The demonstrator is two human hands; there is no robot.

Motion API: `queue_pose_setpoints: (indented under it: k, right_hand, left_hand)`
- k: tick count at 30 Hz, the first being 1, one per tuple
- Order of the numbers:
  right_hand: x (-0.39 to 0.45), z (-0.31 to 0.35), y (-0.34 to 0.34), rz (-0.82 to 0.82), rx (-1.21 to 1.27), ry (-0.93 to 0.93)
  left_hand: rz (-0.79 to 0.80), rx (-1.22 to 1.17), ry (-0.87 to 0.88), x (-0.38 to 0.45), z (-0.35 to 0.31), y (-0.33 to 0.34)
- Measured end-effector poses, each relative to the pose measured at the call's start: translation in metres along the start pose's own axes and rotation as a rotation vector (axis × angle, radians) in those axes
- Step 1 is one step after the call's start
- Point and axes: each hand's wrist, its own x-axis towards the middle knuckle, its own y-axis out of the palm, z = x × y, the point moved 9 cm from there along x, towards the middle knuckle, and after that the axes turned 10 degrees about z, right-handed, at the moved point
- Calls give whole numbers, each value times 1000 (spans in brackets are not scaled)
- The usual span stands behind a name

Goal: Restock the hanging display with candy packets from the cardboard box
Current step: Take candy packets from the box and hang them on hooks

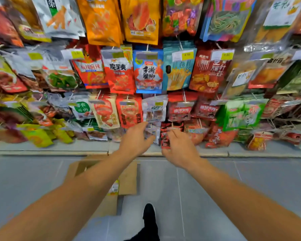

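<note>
Both up at the display's (149,70) low row: left hand (137,138) relaxed, touching clear packet (153,131) at 2 o'clock, long axis upright; right hand (179,148) nearer, pinching red packet (165,138) at 10 o'clock; box (127,180) at 6 o'clock, on floor.

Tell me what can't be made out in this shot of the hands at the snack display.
- Box contents, head view: the left forearm covers most of it.
- Left hand fingertips: blurred against the clear packet, so contact is unclear.
- Right hand grip on the red packet: fingers smeared by motion.
- Price tags: too blurred to read.
- Top-row packets: cut off by the upper edge.
</note>
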Motion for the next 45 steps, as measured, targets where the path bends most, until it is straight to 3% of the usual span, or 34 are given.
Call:
queue_pose_setpoints:
  k: [11,23,27,35,45]
  right_hand:
    - [-9,82,138,312,-29,15]
    - [108,255,278,574,-67,80]
    - [142,288,309,636,-44,105]
    - [210,285,393,751,-1,178]
    - [285,197,562,903,39,203]
  left_hand:
    - [72,-106,-206,-84,158,45]
    - [189,-222,-455,-100,438,12]
    - [205,-284,-519,-97,499,1]
    - [219,-369,-634,-68,577,33]
    - [295,-500,-751,2,669,178]
